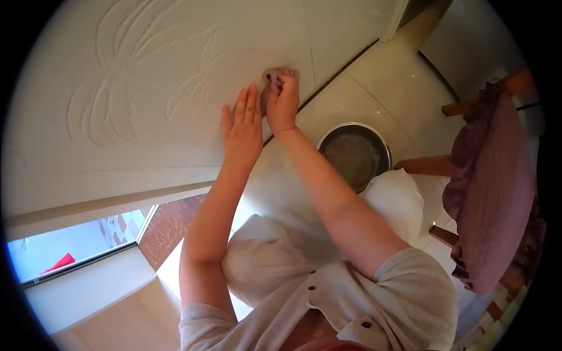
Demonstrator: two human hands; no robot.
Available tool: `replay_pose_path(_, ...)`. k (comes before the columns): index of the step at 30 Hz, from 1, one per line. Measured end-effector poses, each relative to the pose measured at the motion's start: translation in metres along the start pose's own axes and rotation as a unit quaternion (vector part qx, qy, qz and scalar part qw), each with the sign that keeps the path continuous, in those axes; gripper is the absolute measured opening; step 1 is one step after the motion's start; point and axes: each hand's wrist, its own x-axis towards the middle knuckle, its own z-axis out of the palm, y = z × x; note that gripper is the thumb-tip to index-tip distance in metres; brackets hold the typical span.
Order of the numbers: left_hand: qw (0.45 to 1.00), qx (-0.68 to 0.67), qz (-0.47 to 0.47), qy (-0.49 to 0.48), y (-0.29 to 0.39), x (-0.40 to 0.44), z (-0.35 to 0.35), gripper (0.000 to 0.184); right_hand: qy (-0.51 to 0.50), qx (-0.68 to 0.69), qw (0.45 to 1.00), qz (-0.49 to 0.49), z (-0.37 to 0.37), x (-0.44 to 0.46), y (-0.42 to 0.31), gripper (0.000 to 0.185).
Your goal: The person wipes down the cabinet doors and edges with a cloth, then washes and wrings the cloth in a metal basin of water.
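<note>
My right hand is closed on a crumpled pinkish cloth, which it presses against a white panel with raised, plant-like patterns. To its left, my left hand lies flat on the same panel, fingers spread a little and pointing up, close beside the cloth. Part of the cloth is hidden behind my right hand. On the tiled floor, to the right of my right forearm, is a round metal basin holding murky liquid.
A wooden chair with a ruffled mauve cushion stands at the right. Light tiles cover the floor, and a dark line runs along the panel's lower edge. At the lower left are an opening and a red object.
</note>
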Motion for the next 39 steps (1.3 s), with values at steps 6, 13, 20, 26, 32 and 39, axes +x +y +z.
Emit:
replay_pose_path(6, 0.997, 0.062, -0.005, -0.053, 0.01, 0.005, 0.013, 0.067, 0.02, -0.047, 0.978, 0.204, -0.019, -0.003, 0.078, 0.013)
replay_pose_path(13, 0.977, 0.205, 0.046, -0.035, 0.007, 0.003, 0.026, 0.065, 0.039, -0.075, 0.992, 0.092, -0.018, 0.022, 0.018, 0.015)
replay_pose_path(20, 0.982, 0.182, 0.048, -0.02, 0.015, 0.002, 0.038, 0.064, 0.122, -0.016, 0.989, 0.078, -0.012, 0.018, 0.06, 0.012)
replay_pose_path(26, 0.975, 0.216, 0.049, -0.01, 0.019, 0.002, 0.04, 0.065, 0.123, -0.028, 0.969, 0.21, -0.018, 0.035, 0.054, 0.015)
replay_pose_path(32, 0.983, 0.175, 0.043, -0.03, 0.019, 0.003, 0.037, 0.065, 0.155, 0.046, 0.978, 0.129, -0.019, 0.043, 0.06, 0.012)
replay_pose_path(39, 0.984, 0.17, 0.044, -0.022, 0.016, 0.002, 0.034, 0.065, 0.143, 0.137, 0.964, 0.176, -0.008, 0.048, 0.045, 0.01)
